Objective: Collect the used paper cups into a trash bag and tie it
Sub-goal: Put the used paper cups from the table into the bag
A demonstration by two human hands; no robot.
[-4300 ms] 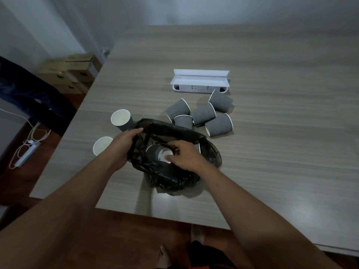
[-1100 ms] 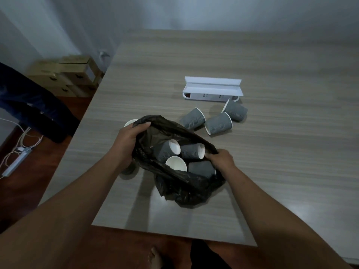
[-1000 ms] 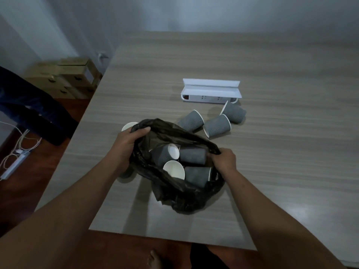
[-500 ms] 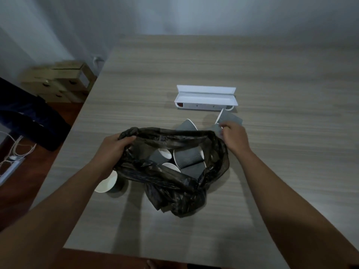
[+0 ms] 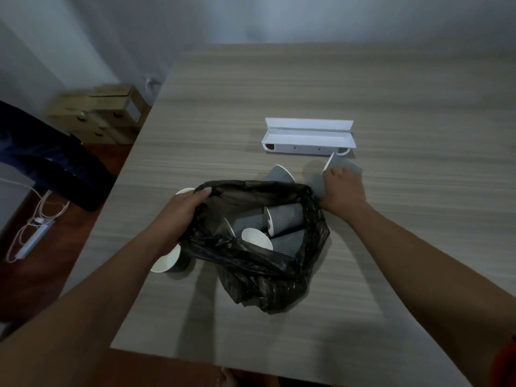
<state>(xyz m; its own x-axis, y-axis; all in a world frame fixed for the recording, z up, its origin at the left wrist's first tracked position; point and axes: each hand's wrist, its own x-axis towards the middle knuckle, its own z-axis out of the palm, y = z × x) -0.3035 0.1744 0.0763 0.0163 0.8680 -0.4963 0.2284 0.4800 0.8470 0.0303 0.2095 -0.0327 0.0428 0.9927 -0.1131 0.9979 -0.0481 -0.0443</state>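
A black trash bag (image 5: 265,269) stands open on the wooden table (image 5: 418,107), with several grey ribbed paper cups (image 5: 284,220) lying inside. My left hand (image 5: 187,208) grips the bag's left rim and holds it open. My right hand (image 5: 342,189) is just past the bag's far right corner, fingers curled over a grey cup (image 5: 344,164) lying on its side; a second cup (image 5: 314,181) lies partly hidden beside it. Another cup (image 5: 279,174) lies behind the bag. A cup (image 5: 167,262) sits under my left forearm, and a white rim (image 5: 183,190) shows by my left fingers.
A long white open box (image 5: 307,136) lies on the table beyond the cups. Left of the table are cardboard boxes (image 5: 97,113), a dark-clothed person's leg (image 5: 47,157) and a power strip (image 5: 30,238) with cables on the floor. The table's near edge runs below the bag.
My right hand let go of the bag's right rim and reached forward to the cups behind it. More cups lie in the bag than at first. My left hand still holds the rim.
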